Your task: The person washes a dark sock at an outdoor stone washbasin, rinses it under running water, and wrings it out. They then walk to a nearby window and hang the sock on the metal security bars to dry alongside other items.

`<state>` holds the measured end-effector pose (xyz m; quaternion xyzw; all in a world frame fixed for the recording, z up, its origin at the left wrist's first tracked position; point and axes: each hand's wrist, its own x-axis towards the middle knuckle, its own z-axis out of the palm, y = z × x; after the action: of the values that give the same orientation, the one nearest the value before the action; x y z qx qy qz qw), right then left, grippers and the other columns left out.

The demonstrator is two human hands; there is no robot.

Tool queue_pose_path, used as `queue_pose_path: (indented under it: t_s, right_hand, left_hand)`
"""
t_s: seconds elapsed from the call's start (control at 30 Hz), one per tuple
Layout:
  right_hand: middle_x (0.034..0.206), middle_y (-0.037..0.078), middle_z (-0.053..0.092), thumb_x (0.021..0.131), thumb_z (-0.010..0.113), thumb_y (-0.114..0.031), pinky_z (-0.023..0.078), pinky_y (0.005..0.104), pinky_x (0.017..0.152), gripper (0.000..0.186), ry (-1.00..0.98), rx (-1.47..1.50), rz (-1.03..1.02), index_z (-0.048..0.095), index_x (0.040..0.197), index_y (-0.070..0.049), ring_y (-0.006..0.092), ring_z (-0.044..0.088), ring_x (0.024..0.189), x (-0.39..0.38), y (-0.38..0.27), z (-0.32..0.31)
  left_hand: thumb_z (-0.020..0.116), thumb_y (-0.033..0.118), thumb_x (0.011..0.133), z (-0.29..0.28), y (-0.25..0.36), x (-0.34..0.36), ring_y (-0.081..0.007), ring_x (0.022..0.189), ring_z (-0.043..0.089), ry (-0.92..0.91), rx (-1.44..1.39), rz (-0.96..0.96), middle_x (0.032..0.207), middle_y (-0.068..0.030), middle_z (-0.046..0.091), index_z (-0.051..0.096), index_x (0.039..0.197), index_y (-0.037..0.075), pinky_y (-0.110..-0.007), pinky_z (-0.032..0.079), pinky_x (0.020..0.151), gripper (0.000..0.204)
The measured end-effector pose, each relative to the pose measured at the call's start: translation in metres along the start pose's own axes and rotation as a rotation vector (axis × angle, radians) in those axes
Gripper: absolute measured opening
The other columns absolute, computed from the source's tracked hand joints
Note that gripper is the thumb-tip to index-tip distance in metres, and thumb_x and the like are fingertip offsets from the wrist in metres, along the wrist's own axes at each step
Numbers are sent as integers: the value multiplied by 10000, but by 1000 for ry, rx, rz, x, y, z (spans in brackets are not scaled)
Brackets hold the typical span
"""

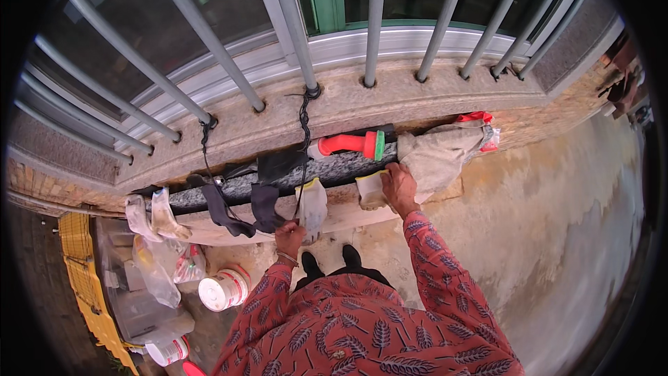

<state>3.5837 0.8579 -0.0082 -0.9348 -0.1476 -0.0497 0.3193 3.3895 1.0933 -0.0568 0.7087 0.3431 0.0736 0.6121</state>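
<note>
A speckled grey slab (195, 197) hangs below the window sill, with clothing draped over its front edge. My right hand (399, 189) is closed at the right side of a pale work glove with a yellow cuff (372, 189). A second yellow-cuffed pale glove (312, 203) hangs further left. Beside its lower left edge is my left hand (290, 237), fingers pinched together; what they hold is too small to make out. Two dark socks (266, 210) hang to the left of that glove. A grey cloth (437, 160) lies just right of my right hand.
Black cords (304, 125) run down from the window bars (374, 28). On the slab lies a bent red thing with a green end (355, 144). Pale socks (165, 216) hang at the far left. Below stand a white bucket (224, 290), plastic bags (154, 268) and a yellow crate (82, 271).
</note>
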Motion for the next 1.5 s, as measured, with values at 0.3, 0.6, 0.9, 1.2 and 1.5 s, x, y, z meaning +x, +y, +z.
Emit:
queue_pose_path:
  t_s: [0.3, 0.6, 0.9, 1.2, 1.5]
  right_hand:
    - [780, 129, 556, 695, 572, -111, 438, 378, 656, 146, -5, -1, -68, 564, 832, -61, 308, 539, 753, 0, 3, 1]
    - [742, 113, 568, 714, 575, -102, 440, 337, 609, 88, 100, 298, 62, 580, 792, -64, 270, 557, 670, 8, -8, 5]
    - [675, 114, 570, 706, 574, -118, 440, 338, 603, 110, 127, 156, 161, 588, 810, -83, 250, 560, 630, 8, 1, 23]
    - [550, -10, 477, 759, 573, -85, 293, 197, 348, 69, -92, 1137, 739, 534, 801, -47, 69, 408, 401, 19, -18, 15]
    - [663, -10, 513, 776, 549, -92, 376, 249, 428, 60, -138, 1243, 596, 527, 827, -69, 110, 476, 492, 18, 0, 24]
  left_hand:
    - [468, 12, 630, -14, 23, -46, -96, 529, 434, -217, -627, -259, 600, 2, 474, 468, 606, 38, -229, 358, 505, 36]
    - [464, -18, 647, -21, 48, -64, -132, 704, 506, -223, -744, -370, 727, -40, 541, 495, 677, 11, -258, 410, 663, 52]
    - [540, -18, 632, -2, 104, -72, -171, 899, 501, 157, -199, 414, 1107, -152, 467, 425, 592, 1, -292, 402, 757, 123]
    - [553, 225, 671, 61, 80, 1, -310, 1147, 283, -173, 1229, 709, 1192, -150, 357, 517, 898, 69, -404, 315, 829, 278]
    - [533, 162, 684, 74, 80, 33, -302, 1047, 398, -166, 1129, 617, 1073, -126, 455, 463, 1075, 60, -443, 362, 802, 410]
